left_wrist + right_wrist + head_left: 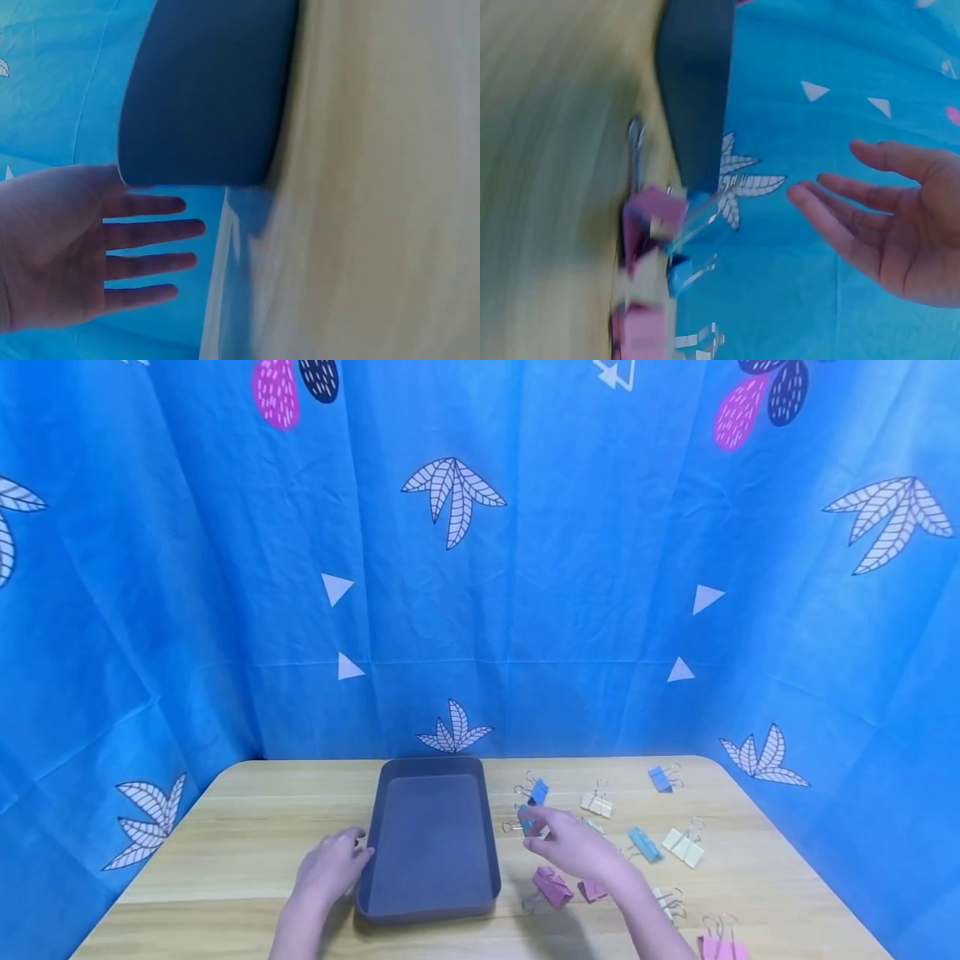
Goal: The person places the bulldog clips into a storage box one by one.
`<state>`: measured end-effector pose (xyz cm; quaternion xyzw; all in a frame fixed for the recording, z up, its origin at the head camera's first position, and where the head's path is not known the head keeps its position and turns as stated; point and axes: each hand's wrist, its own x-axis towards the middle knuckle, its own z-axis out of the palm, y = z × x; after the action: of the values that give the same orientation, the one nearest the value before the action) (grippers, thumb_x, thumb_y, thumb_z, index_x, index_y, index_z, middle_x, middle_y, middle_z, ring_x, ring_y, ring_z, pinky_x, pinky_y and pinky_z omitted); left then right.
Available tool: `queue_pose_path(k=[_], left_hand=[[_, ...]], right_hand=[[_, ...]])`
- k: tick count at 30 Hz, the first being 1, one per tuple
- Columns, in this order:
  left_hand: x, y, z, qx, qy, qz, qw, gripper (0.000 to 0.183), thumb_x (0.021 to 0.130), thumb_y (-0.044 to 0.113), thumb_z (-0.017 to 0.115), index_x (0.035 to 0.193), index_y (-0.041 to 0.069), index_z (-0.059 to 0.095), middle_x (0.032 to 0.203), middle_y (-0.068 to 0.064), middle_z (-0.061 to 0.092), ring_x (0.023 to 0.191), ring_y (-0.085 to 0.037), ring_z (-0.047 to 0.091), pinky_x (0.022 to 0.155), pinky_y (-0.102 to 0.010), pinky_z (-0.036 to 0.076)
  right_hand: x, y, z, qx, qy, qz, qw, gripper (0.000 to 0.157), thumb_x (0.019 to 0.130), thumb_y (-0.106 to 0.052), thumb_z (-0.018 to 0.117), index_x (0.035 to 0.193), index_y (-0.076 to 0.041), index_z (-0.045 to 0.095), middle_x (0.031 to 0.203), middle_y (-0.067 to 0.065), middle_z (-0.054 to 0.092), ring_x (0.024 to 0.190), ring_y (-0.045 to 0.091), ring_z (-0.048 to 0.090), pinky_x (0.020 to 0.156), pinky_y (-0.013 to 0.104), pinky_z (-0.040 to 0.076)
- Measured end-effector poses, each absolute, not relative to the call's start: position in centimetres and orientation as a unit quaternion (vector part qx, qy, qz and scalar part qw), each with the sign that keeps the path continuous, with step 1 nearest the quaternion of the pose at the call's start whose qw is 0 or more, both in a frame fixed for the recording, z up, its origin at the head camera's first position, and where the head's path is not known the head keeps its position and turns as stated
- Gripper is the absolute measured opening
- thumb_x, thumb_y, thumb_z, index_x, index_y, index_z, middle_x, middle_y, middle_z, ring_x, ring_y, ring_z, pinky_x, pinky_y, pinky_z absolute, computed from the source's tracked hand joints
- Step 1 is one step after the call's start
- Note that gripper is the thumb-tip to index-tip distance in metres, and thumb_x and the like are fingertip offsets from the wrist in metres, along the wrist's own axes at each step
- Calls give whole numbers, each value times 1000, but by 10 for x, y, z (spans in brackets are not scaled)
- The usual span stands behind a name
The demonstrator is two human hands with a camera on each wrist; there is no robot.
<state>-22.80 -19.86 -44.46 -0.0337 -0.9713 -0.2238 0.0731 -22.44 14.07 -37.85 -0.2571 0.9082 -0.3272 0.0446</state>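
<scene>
A dark grey rectangular tray (431, 839) lies on the table with nothing inside it. At its left rim is my left hand (330, 867), its fingers straight and spread in the left wrist view, the thumb side by the tray wall (206, 97). My right hand (577, 843) hovers over binder clips right of the tray, fingers loosely extended and holding nothing. Below it in the head view lie a teal clip (528, 819), partly hidden by the fingers, and a pink clip (552, 887). A blue clip (537, 791) sits just beyond.
Several more binder clips are scattered on the table's right side, among them a white one (683, 847), a teal one (646, 844), a blue one (662, 778) and a pink one (722, 947) at the front. A blue patterned curtain (525, 610) hangs around the wooden table (255, 810).
</scene>
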Motion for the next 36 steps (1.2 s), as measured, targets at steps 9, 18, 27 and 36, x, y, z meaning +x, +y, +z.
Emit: queue_pose_path(k=[9, 18, 27, 36], left_hand=[[-231, -204, -447, -62, -982, -162, 79, 25, 86, 26, 62, 94, 3, 65, 92, -15, 64, 86, -39, 57, 72, -53, 46], [-227, -206, -446, -54, -983, -156, 75, 28, 87, 28, 60, 97, 3, 65, 95, -17, 63, 92, -43, 54, 78, -57, 42], [-227, -208, -450, -51, -982, -164, 78, 36, 87, 33, 60, 100, 0, 65, 95, -19, 63, 89, -42, 55, 74, -55, 44], [-229, -211, -451, -49, -982, -164, 77, 40, 88, 35, 59, 103, -1, 64, 95, -19, 63, 89, -43, 55, 74, -56, 43]], right_hand=[[-231, 156, -388, -277, 921, -273, 32, 28, 84, -8, 62, 110, 1, 59, 95, 8, 62, 82, 21, 59, 69, 35, 50], [-236, 160, -408, -315, 920, -231, 41, 25, 78, 2, 64, 102, 1, 62, 98, 11, 61, 80, 20, 60, 68, 27, 51], [-234, 163, -421, -327, 926, -183, 47, 25, 76, 5, 63, 99, -7, 65, 97, 5, 61, 90, 28, 59, 76, 40, 50], [-236, 165, -428, -352, 923, -150, 37, 20, 78, 0, 65, 93, -14, 69, 93, -5, 64, 87, 18, 60, 77, 40, 49]])
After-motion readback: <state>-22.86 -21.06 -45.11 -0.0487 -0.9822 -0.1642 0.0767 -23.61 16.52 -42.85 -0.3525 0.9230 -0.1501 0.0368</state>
